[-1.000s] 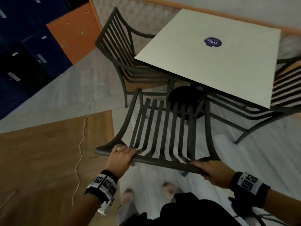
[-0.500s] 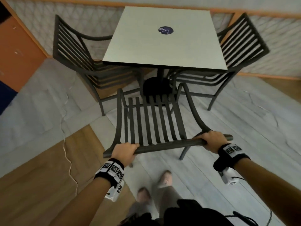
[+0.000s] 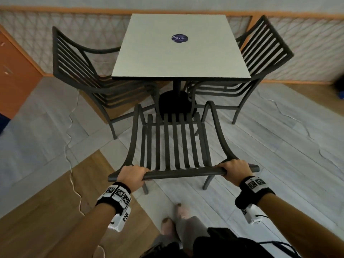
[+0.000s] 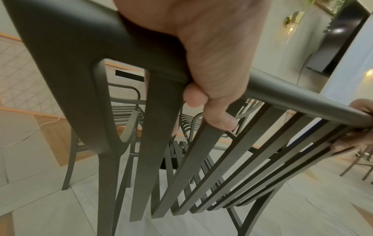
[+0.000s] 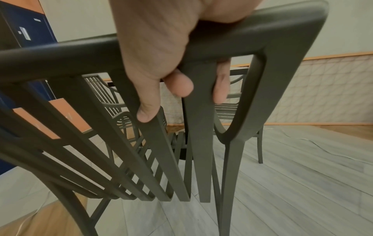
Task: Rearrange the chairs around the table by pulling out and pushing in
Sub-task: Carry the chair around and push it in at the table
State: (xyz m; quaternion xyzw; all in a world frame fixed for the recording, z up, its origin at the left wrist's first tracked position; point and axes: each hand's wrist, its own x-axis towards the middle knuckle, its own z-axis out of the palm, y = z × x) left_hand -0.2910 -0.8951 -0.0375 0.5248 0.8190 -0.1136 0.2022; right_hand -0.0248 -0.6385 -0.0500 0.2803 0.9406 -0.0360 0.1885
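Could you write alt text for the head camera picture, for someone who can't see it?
Both hands, left hand and right hand, grip the top rail of a dark slatted chair facing a square table.

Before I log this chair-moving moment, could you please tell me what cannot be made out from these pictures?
- Front legs of the held chair: head view, hidden beneath its own seat slats.
- Whether its feet touch the floor: no view settles it.
- Left hand and right hand fingertips: head view, curled under the top rail.
- Seats of the side chairs: partly under the table.
- Small print on the round sticker: too small.
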